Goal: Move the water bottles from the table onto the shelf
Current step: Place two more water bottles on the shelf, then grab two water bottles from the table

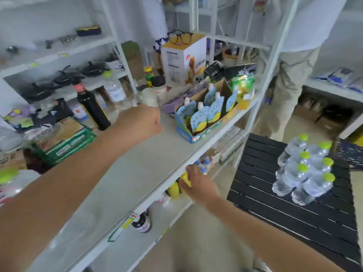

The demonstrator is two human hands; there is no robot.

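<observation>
Green-capped water bottles (pixel 305 169) stand on table (pixel 294 216), right of both hands.

Small shop or stockroom, mock-retail look. White metal shelving (pixel 149 167) runs in rows, edges carrying yellow price labels (pixel 127 222). At 10 o'clock, a row of black pans (pixel 64 75); at 12, a display carton of spouted drink pouches (pixel 204 112) faced outward; at 9, stacked green packets (pixel 62 140). At 3 o'clock, green-capped water bottles (pixel 306 167) grouped on a black slatted table (pixel 294 218).
</observation>
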